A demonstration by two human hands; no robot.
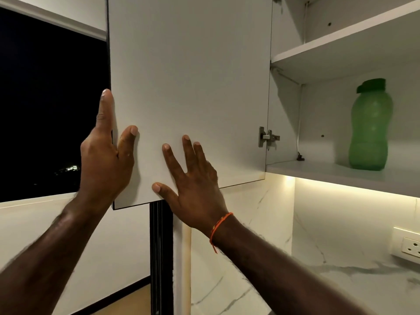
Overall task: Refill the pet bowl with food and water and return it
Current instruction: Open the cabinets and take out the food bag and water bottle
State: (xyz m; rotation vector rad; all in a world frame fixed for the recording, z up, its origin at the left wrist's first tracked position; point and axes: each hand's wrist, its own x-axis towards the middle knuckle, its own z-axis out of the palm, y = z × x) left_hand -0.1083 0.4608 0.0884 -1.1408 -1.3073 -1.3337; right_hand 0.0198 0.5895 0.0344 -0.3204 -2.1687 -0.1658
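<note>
The pet bowl is not visible anywhere in the head view, and no food is visible either; its location cannot be told. The white cabinet door stands open and fills the centre of the picture, cut off by the top edge. It hides whatever lies directly behind it. The upper shelf is seen from below, so its contents cannot be made out. Both forearms run out of the bottom edge.

The left hand grips the door's free left edge: the index finger points straight up along that edge, the thumb presses on the door face, and the remaining fingers are hidden behind the panel. The right hand lies flat on the lower part of the door face, fingers spread and straight, holding nothing. An orange string bracelet circles the right wrist.

A green plastic bottle with a darker green cap stands upright on the lower shelf of the cabinet, well to the right of both hands and apart from them. A metal hinge joins door and carcass. A dark window lies left of the door. A lit marble-patterned wall sits below the cabinet, with a wall socket cut off at the right edge.
</note>
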